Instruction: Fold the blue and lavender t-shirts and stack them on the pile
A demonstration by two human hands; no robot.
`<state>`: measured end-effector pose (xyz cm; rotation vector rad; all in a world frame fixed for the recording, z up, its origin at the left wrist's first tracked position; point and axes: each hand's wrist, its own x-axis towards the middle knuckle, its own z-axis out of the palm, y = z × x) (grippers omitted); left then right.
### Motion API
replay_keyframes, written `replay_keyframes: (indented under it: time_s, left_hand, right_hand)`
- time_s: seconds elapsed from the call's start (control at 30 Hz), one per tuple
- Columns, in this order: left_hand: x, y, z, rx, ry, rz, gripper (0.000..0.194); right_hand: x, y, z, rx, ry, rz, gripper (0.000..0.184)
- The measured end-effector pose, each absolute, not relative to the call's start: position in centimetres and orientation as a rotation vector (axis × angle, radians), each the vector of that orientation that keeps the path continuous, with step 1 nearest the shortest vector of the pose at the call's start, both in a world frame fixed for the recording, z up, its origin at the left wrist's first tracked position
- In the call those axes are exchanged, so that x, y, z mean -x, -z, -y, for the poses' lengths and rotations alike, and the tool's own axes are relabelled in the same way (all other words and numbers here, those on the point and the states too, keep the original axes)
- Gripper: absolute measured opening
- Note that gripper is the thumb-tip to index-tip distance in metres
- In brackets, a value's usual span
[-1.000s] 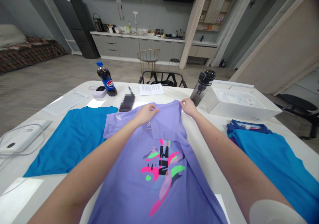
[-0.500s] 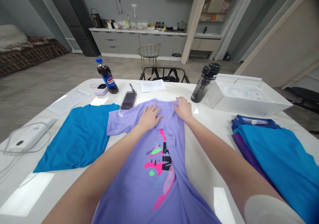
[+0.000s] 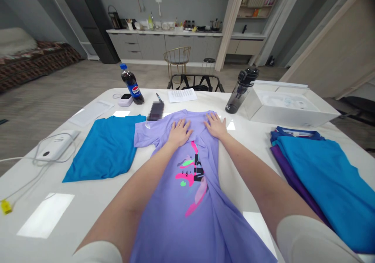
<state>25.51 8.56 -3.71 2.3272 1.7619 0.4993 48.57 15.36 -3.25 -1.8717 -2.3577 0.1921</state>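
Note:
A lavender T-shirt (image 3: pixel 175 200) with a pink, green and black print lies lengthwise on the white table (image 3: pixel 96 220), its collar at the far end. My left hand (image 3: pixel 179 133) rests flat on its upper chest, fingers spread. On the other side of the collar, my right hand (image 3: pixel 215 125) presses down near the right shoulder, fingers also apart. The left sleeve lies spread out, while the right side is folded inward with creases running down it. Left of it lies a folded blue garment (image 3: pixel 108 150), close to the lavender sleeve.
Folded blue and purple clothes (image 3: pixel 316 169) are stacked at the right. Behind them stand an open white box (image 3: pixel 287 112) and a dark water bottle (image 3: pixel 238 93). A cola bottle (image 3: pixel 133 85), phone (image 3: pixel 156 111), paper (image 3: pixel 182 95) and white power strip (image 3: pixel 57 146) with cables lie around the left and back.
My right hand has shifted from the collar's right edge slightly inward, and its fingers now lie flatter on the fabric. The camera view has shifted a little; the shirt lies much the same.

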Motion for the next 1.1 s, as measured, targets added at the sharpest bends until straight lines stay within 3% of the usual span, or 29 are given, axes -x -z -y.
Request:
replay_keyframes:
  time_s: [0.13,0.27,0.5,0.7,0.93,1.1]
  left_hand:
    - [-26.5,2.4,-5.2,-2.507,-0.58,-1.549,0.053]
    - [-27.6,2.1,-1.2,-2.582,-0.382,-1.285,0.051]
    - [-28.4,1.5,3.7,-2.539,-0.247,-1.534,0.043]
    - [-29.6,1.1,7.7,-2.615,-0.29,-1.316,0.048]
    - [-31.2,1.3,11.5,-2.79,-0.321,-1.13,0.048]
    - [-32.3,1.3,13.1,-2.839,-0.382,-1.112,0.051]
  right_hand:
    - [-49.0,2.6,-10.6,1.777,-0.143,2.304,0.062]
    - [-50.2,2.2,-4.5,1.641,-0.269,2.476,0.058]
    - [-52.3,1.5,5.6,1.651,-0.371,2.478,0.045]
    - [-53.5,0.0,14.3,1.545,-0.417,2.467,0.029]
    - [-54.2,-1.2,22.2,1.886,-0.375,2.484,0.05]
    - [-55.3,-2.8,25.5,1.991,-0.444,2.495,0.027]
